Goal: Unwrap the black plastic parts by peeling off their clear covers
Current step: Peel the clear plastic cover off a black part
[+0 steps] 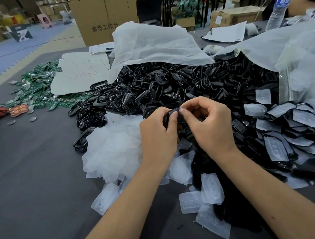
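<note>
Tabletop [37, 180]: part [176, 116] between both hands.

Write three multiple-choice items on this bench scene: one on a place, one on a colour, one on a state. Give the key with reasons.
1. Where do the circuit boards lie?
A. Left of the black pile
B. Inside the right bag
C. Under the bottle

2. What colour are those boards?
A. Red
B. Green
C. Yellow

3. What are the hands doing?
A. Resting flat on the table
B. Lifting the bottle
C. Both pinching one black part

Key:
1 A: the boards spread over the table left of the black pile.
2 B: they are plainly green.
3 C: the left hand and right hand meet on one black part, fingertips at its clear cover; the bottle stands untouched at the far right.
</note>
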